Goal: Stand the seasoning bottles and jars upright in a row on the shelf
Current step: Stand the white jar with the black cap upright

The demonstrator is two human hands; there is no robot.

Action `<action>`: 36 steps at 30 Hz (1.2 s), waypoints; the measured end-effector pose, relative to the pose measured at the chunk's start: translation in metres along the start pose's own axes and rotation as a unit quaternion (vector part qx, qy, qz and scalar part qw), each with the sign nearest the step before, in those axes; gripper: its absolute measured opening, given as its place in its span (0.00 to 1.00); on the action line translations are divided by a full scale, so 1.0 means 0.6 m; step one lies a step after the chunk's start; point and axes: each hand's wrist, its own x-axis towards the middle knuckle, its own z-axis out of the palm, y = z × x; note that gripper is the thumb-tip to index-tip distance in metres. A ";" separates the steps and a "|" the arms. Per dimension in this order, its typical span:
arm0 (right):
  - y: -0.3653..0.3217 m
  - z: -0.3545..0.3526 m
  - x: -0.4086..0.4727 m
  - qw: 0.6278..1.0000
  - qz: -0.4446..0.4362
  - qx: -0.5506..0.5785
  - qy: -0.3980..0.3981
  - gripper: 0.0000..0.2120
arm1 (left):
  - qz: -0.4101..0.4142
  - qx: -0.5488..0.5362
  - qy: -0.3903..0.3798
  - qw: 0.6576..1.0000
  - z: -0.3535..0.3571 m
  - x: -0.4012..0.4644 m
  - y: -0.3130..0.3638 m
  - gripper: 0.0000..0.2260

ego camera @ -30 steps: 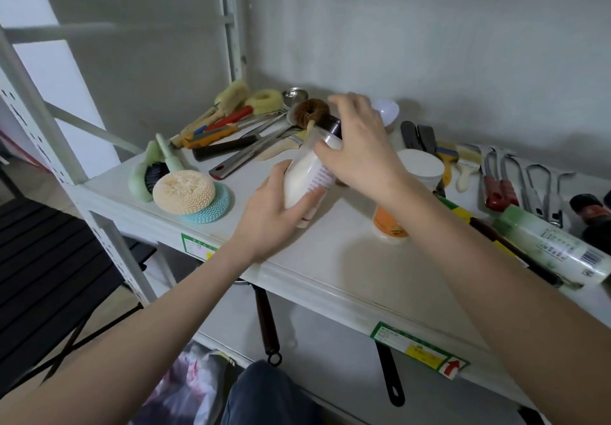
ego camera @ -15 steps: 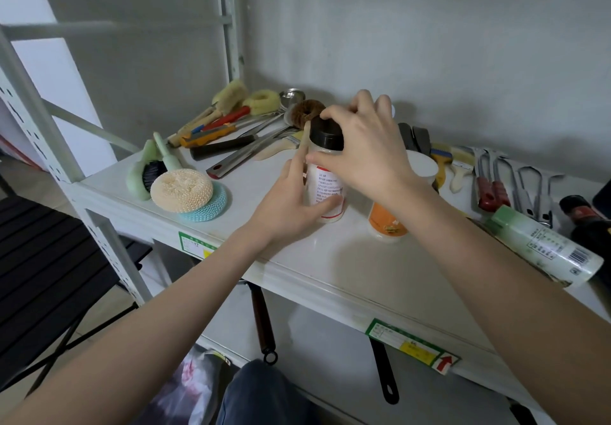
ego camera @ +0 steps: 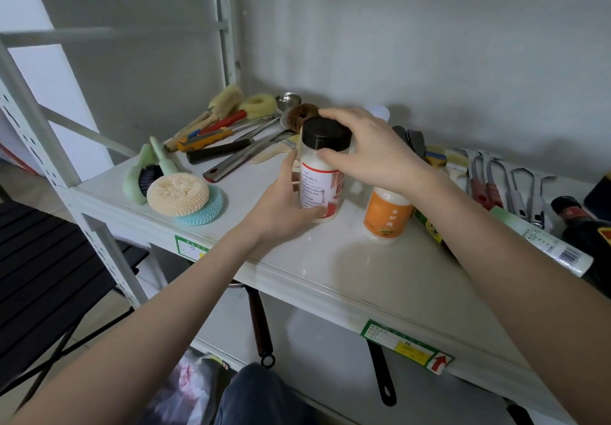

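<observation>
A clear jar of white seasoning (ego camera: 320, 182) with a black cap and a red-and-white label stands upright on the white shelf (ego camera: 347, 269). My left hand (ego camera: 281, 206) wraps its lower body from the left. My right hand (ego camera: 370, 150) grips the jar just under the cap. To its right an orange-labelled jar (ego camera: 385, 216) stands upright, its top hidden by my right wrist. A green-capped bottle (ego camera: 542, 243) lies on its side at the right. Beside it a dark bottle with a red neck (ego camera: 585, 226) also lies down.
Brushes, ladles and other utensils (ego camera: 231, 137) are heaped at the back left. A beige scrubber on a blue one (ego camera: 185, 196) and a green brush (ego camera: 142, 173) sit at the left front. Red-handled tools and metal openers (ego camera: 509, 186) lie at the back right. Pan handles (ego camera: 261, 325) hang below the shelf.
The jar went from tilted in my hands to upright on the shelf. My right hand has slid from covering the cap to just beneath it.
</observation>
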 end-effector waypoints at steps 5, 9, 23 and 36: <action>-0.003 0.002 0.007 0.999 0.032 -0.022 0.029 0.29 | 0.015 0.006 0.020 1.000 0.007 0.001 0.003 0.45; 0.000 0.003 0.004 0.999 0.031 -0.008 0.024 0.31 | 0.022 -0.010 0.009 1.000 0.007 -0.003 0.004 0.42; -0.004 0.001 0.001 0.999 0.031 0.040 0.008 0.31 | 0.018 -0.008 -0.014 1.000 0.004 0.001 0.000 0.42; -0.008 0.004 0.007 0.999 0.015 0.033 0.012 0.25 | 0.024 0.003 -0.009 1.000 0.003 0.002 -0.006 0.40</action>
